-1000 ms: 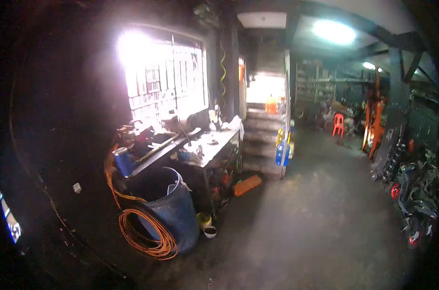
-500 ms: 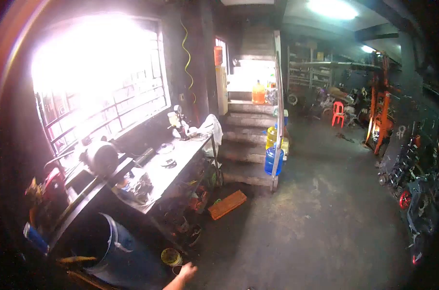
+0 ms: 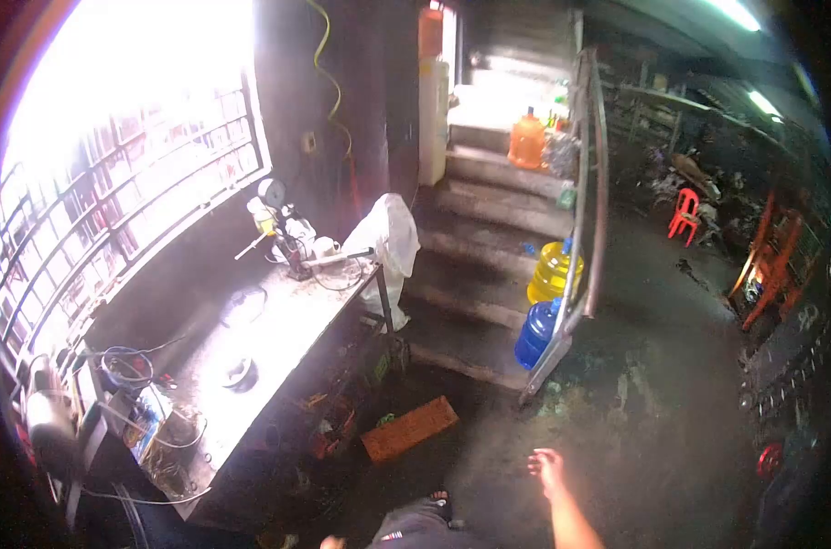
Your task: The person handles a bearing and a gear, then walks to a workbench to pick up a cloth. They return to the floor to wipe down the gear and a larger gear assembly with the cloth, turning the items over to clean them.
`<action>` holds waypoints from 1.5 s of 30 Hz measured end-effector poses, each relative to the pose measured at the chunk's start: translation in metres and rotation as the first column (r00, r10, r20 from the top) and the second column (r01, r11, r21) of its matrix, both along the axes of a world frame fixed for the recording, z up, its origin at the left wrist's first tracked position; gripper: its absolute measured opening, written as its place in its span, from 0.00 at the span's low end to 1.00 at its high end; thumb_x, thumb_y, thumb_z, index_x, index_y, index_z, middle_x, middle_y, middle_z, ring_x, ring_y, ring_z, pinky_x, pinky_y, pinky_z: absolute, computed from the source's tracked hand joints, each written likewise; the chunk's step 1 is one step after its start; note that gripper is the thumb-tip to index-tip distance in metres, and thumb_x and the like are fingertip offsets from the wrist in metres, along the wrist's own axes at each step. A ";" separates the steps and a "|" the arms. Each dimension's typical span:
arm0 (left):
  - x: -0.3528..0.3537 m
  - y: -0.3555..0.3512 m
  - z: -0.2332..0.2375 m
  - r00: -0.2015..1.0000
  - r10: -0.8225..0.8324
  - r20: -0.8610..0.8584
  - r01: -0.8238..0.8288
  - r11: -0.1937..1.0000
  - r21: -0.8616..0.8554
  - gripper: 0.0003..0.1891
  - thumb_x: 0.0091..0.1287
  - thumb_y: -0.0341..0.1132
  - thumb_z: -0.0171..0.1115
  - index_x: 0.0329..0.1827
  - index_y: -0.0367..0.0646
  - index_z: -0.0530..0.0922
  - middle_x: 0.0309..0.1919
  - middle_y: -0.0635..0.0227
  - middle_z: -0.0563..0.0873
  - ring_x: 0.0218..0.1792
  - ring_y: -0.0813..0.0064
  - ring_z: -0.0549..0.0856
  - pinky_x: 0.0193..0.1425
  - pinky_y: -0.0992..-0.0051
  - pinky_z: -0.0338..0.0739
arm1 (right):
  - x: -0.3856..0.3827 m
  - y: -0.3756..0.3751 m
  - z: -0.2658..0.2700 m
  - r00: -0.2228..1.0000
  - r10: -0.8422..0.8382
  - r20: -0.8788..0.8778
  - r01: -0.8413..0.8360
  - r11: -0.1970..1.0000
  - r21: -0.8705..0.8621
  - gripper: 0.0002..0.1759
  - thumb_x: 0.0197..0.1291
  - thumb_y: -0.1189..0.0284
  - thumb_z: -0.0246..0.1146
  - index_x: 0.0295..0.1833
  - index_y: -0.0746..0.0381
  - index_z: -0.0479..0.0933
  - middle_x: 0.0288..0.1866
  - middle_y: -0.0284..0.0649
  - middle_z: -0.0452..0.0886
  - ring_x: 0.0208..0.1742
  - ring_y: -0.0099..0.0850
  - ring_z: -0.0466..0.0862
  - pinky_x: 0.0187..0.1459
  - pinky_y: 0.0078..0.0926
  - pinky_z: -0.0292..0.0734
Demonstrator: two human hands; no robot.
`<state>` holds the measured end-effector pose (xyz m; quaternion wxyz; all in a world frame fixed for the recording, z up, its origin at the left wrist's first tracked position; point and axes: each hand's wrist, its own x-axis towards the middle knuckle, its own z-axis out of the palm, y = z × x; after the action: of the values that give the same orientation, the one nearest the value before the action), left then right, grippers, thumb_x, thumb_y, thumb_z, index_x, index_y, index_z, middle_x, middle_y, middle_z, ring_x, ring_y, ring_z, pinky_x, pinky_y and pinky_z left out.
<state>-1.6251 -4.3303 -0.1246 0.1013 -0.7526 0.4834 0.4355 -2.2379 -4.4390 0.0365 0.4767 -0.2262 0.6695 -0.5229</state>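
R hand (image 3: 548, 467) is low in the view, over the concrete floor (image 3: 635, 430), w/ the forearm coming up from the bottom edge. Its grip is released: fingers (image 3: 536, 462) spread, nothing in it, touching nothing. L hand is out of view.

Nearest thing is an orange block (image 3: 409, 428). It lies flat on the floor, left of the hand and apart from it, near the foot of the bench (image 3: 278, 320). Bench stands under the bright window (image 3: 123, 146), w/ cables (image 3: 127, 366) and a bowl (image 3: 240, 371) on top. A white cloth (image 3: 388, 240) hangs at its far end.

Ahead of the hand are stairs (image 3: 480, 229) w/ a metal railing (image 3: 588, 183). A blue jug (image 3: 536, 334) and a yellow jug (image 3: 553, 272) stand by the railing at the lower steps, an orange jug (image 3: 526, 139) higher up. Red chair (image 3: 683, 215) is far off at right.
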 end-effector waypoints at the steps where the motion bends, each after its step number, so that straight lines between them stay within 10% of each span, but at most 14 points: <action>1: -0.034 -0.073 -0.002 0.999 -0.032 -0.022 0.028 0.991 -0.132 0.20 0.67 0.46 0.62 0.40 0.32 0.84 0.34 0.51 0.88 0.35 0.56 0.87 0.40 0.60 0.81 | 0.004 -0.034 0.006 0.998 0.047 0.032 -0.047 0.999 -0.003 0.09 0.73 0.71 0.57 0.52 0.59 0.80 0.41 0.40 0.87 0.33 0.28 0.86 0.32 0.27 0.81; 4: -0.177 -0.333 0.123 0.948 -0.298 -0.114 0.165 0.763 -0.625 0.23 0.70 0.48 0.58 0.52 0.35 0.80 0.48 0.41 0.85 0.53 0.40 0.83 0.56 0.53 0.78 | 0.000 -0.137 0.052 0.993 0.084 0.088 -0.081 0.996 -0.038 0.09 0.73 0.71 0.57 0.52 0.59 0.80 0.42 0.40 0.86 0.34 0.27 0.85 0.33 0.25 0.81; 7: -0.300 -0.572 0.214 0.855 -0.312 -0.413 0.061 0.853 -0.518 0.23 0.70 0.47 0.61 0.50 0.32 0.78 0.45 0.41 0.85 0.52 0.40 0.83 0.56 0.55 0.78 | -0.037 -0.263 0.070 0.994 0.005 0.111 0.002 0.998 -0.057 0.09 0.73 0.71 0.57 0.52 0.59 0.80 0.42 0.39 0.86 0.35 0.26 0.85 0.35 0.24 0.80; 13: -0.409 -0.925 0.142 0.963 -0.111 -0.247 -0.103 0.694 -0.712 0.26 0.70 0.49 0.60 0.60 0.35 0.77 0.55 0.42 0.82 0.61 0.45 0.80 0.64 0.56 0.75 | -0.130 -0.576 0.033 0.997 -0.038 0.062 0.035 0.998 0.056 0.08 0.73 0.69 0.57 0.50 0.59 0.79 0.38 0.37 0.84 0.34 0.25 0.83 0.36 0.23 0.78; 17: -0.400 -1.057 0.113 0.988 0.025 -0.152 -0.092 0.885 -0.456 0.22 0.69 0.47 0.61 0.57 0.38 0.78 0.54 0.42 0.83 0.59 0.44 0.80 0.63 0.54 0.75 | -0.177 -0.777 0.012 0.985 0.174 -0.018 -0.169 0.970 0.176 0.08 0.75 0.72 0.54 0.51 0.59 0.78 0.38 0.34 0.83 0.35 0.22 0.81 0.36 0.20 0.76; 25: -0.307 -1.242 0.071 0.858 0.513 0.031 -0.355 0.633 -0.688 0.21 0.67 0.37 0.60 0.62 0.41 0.75 0.55 0.46 0.79 0.55 0.42 0.80 0.60 0.53 0.75 | -0.169 -0.908 0.018 0.804 0.582 0.121 -0.566 0.688 0.454 0.08 0.75 0.75 0.56 0.54 0.62 0.77 0.42 0.37 0.84 0.37 0.23 0.83 0.39 0.21 0.78; 35: -0.247 -1.342 -0.047 0.837 0.537 0.110 -0.478 0.813 -0.333 0.22 0.69 0.41 0.58 0.62 0.39 0.76 0.57 0.44 0.79 0.57 0.45 0.80 0.60 0.56 0.75 | -0.246 -0.963 0.012 0.769 0.628 -0.119 -0.306 0.525 0.795 0.09 0.74 0.72 0.56 0.54 0.60 0.78 0.40 0.38 0.85 0.34 0.24 0.83 0.36 0.21 0.78; 45: -0.325 -1.224 0.107 0.639 0.754 -0.152 -0.735 0.657 0.168 0.24 0.70 0.47 0.56 0.60 0.37 0.77 0.57 0.43 0.79 0.58 0.48 0.79 0.60 0.58 0.75 | -0.061 -1.097 0.073 0.592 0.780 0.204 -0.766 0.464 0.445 0.08 0.73 0.75 0.58 0.54 0.60 0.78 0.41 0.36 0.84 0.36 0.21 0.82 0.36 0.17 0.77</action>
<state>-1.9500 -5.5540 -0.0180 -0.1041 -0.8293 0.1181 0.5362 -2.2989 -5.5356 0.1096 0.6917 -0.3827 0.6095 -0.0596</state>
